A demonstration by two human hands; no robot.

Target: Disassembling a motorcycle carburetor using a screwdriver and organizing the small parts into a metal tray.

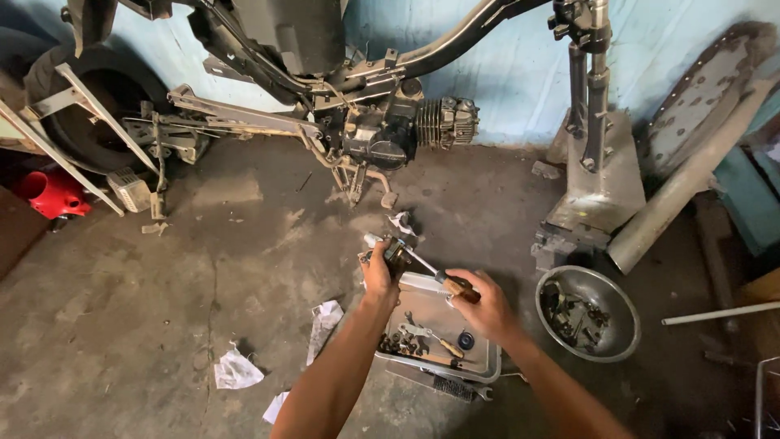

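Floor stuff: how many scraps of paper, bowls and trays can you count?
Paper scraps: 3
Metal bowls: 1
Trays: 1
Total: 5

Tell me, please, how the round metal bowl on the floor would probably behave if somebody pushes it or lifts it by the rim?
The metal bowl looks thin and stiff, so it should keep its shape. Its rounded underside suggests it may rock or tip if pressed on one edge. The dark metal parts heaped inside probably make it heavy for its size, and they could slide and shift the weight.
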